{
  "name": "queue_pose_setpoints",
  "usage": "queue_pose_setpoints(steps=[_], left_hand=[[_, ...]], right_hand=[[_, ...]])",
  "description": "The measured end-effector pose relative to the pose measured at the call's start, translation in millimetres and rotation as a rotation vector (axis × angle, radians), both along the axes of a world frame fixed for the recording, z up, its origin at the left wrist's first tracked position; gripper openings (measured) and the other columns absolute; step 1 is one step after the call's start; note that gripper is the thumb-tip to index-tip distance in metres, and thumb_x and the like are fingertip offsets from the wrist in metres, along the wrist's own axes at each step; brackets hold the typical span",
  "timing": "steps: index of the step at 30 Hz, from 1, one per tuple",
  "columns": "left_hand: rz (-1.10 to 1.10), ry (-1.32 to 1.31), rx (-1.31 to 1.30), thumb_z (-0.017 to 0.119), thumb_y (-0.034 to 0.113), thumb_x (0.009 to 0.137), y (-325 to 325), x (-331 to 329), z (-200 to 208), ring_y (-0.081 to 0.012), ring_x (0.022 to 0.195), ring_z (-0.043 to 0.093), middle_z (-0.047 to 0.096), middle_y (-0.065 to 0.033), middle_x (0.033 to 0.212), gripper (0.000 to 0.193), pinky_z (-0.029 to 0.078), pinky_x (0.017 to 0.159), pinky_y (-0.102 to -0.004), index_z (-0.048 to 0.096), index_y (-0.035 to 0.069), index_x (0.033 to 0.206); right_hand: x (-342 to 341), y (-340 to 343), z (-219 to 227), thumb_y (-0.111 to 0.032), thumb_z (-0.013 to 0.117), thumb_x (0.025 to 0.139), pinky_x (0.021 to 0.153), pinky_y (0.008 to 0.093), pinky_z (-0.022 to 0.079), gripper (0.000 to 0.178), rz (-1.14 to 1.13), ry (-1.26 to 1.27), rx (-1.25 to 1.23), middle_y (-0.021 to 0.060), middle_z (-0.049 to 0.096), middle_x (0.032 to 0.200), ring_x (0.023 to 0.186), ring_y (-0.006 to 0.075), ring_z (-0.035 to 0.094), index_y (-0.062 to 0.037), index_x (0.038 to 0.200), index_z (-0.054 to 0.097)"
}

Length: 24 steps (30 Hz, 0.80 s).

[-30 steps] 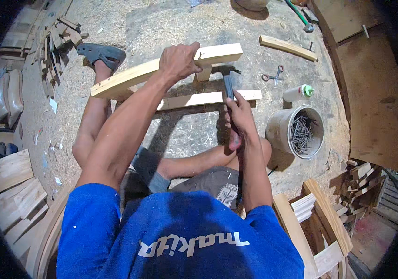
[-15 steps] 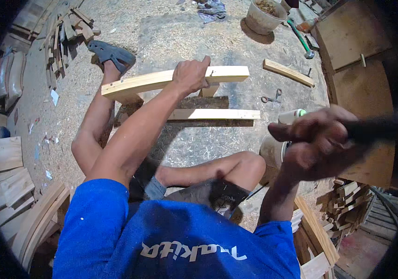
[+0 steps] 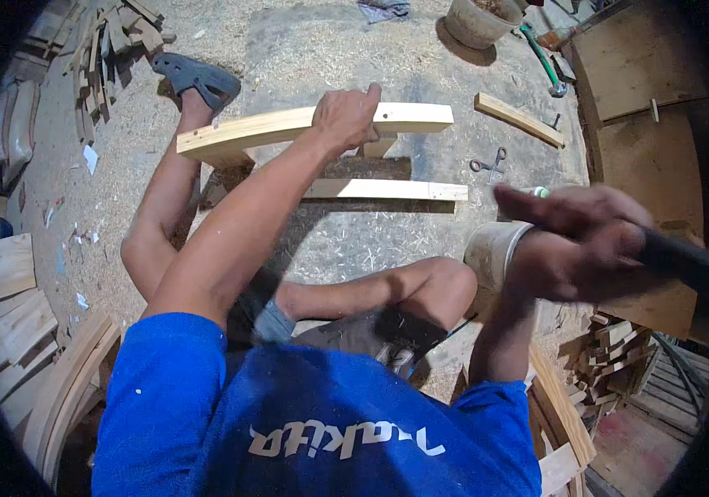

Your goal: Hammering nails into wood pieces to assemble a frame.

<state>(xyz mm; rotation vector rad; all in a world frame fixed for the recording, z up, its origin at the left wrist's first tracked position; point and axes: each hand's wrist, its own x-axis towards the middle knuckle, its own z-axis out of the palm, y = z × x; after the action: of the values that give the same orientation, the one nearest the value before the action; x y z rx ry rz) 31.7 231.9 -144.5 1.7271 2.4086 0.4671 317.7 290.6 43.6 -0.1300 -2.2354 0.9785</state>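
Note:
My left hand [image 3: 346,123] is wrapped over the upper rail [image 3: 255,130] of a pale wooden frame, its thumb pointing up. A short wooden crosspiece [image 3: 381,147] shows beneath that rail, and a second, parallel rail [image 3: 387,190] lies nearer to me. On the right, my right hand [image 3: 582,244] is raised off the floor and closed around the dark handle of a tool [image 3: 684,261]. Motion blurs this hand, and the tool's far end fades into the dark rim, so its kind cannot be made out.
A pale bucket [image 3: 495,253] stands partly behind my right hand. Beyond the frame lie a scissors-like tool [image 3: 488,164], a loose wooden strip [image 3: 520,120] and a green-handled hammer [image 3: 541,58]. A tub [image 3: 479,25] holds shavings. Wood scraps [image 3: 106,62] are piled far left.
My right hand has shifted slightly to the right, and the dark handle slants lower. The left hand keeps its hold on the rail; the whole view has moved a little.

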Motion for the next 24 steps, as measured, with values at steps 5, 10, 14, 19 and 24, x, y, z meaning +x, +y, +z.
queue_pose_setpoints(steps=[5, 10, 14, 19, 24], left_hand=[[0.027, -0.002, 0.024, 0.092, 0.032, 0.078, -6.6, 8.5, 18.8, -0.0447, 0.089, 0.077, 0.076, -0.026, 0.09, 0.06, 0.061, 0.078, -0.0538, 0.059, -0.001, 0.116], [-0.009, 0.023, 0.006, 0.093, 0.033, 0.077, -6.2, 7.4, 19.1, -0.0441, 0.085, 0.078, 0.077, -0.0249, 0.088, 0.061, 0.063, 0.074, -0.0525, 0.061, -0.002, 0.114], [-0.016, -0.023, 0.001, 0.093, 0.036, 0.077, -0.9, -0.9, 5.8, -0.0441, 0.088, 0.076, 0.076, -0.0232, 0.087, 0.062, 0.059, 0.076, -0.0558, 0.058, 0.002, 0.116], [0.045, 0.034, 0.033, 0.091, 0.032, 0.079, -0.5, 3.1, 6.9, -0.0444, 0.088, 0.076, 0.076, -0.0222, 0.089, 0.059, 0.058, 0.075, -0.0562, 0.058, 0.004, 0.119], [-0.015, -0.059, -0.036, 0.088, 0.029, 0.079, -6.8, 6.7, 16.2, -0.0448, 0.092, 0.075, 0.077, -0.0206, 0.093, 0.058, 0.058, 0.078, -0.0555, 0.058, 0.007, 0.123]], right_hand=[[-37.8, -22.1, -66.3, -0.002, 0.057, 0.1, 0.084, 0.048, 0.056, 0.061, -0.477, -0.764, 0.059, 0.0319, 0.072, 0.114, 0.098, 0.0518, 0.07, -0.0035, 0.161, 0.045], [11.5, -2.7, -50.8, -0.005, 0.061, 0.103, 0.076, 0.0407, 0.056, 0.039, -0.462, 0.159, -0.216, 0.0173, 0.069, 0.097, 0.081, 0.0281, 0.067, -0.0062, 0.141, 0.059], [-23.3, -26.0, -76.4, -0.01, 0.061, 0.104, 0.071, 0.0473, 0.054, 0.034, -0.493, -0.381, 0.202, 0.0155, 0.068, 0.089, 0.077, 0.0311, 0.068, -0.0111, 0.139, 0.061], [-9.3, -25.4, -97.6, -0.017, 0.061, 0.105, 0.075, 0.0514, 0.056, 0.05, -0.484, -0.552, 0.104, 0.0295, 0.073, 0.101, 0.09, 0.0486, 0.072, -0.0101, 0.154, 0.053], [43.2, -102.6, -106.8, -0.023, 0.061, 0.107, 0.075, 0.045, 0.056, 0.05, -0.647, -0.546, -0.373, 0.0241, 0.073, 0.095, 0.082, 0.037, 0.073, 0.0004, 0.15, 0.055]])
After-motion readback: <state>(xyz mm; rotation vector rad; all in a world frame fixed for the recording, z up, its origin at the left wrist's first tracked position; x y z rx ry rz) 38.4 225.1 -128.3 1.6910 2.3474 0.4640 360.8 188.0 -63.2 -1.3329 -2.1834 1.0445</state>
